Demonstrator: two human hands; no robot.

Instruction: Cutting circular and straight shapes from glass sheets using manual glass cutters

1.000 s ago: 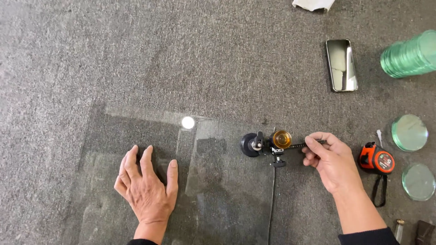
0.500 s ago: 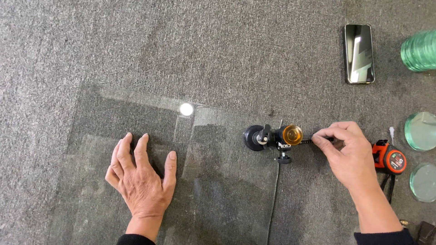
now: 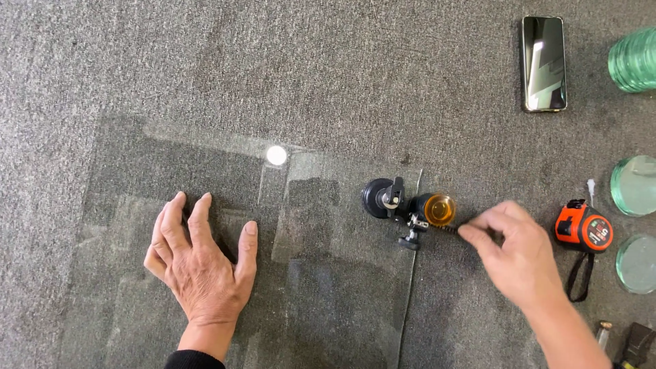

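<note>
left hand (image 3: 201, 263) stays flat on glass sheet (image 3: 321, 273) | right hand (image 3: 516, 249) keeps pinching cutter (image 3: 413, 208)

Odds and ends on the grey carpet (image 3: 273, 61)

At the top right we see a dark phone (image 3: 544, 63) lying face up, and just beside it, at the edge of the frame, a stack of greenish glass discs (image 3: 635, 60) lying on its side. Lower down the right edge we find two single glass discs (image 3: 634, 186) lying flat (one above the other), with an orange and black tape measure (image 3: 583, 228) near them, its black strap trailing downward. A dark object in the bottom right corner we cannot make out.
</note>
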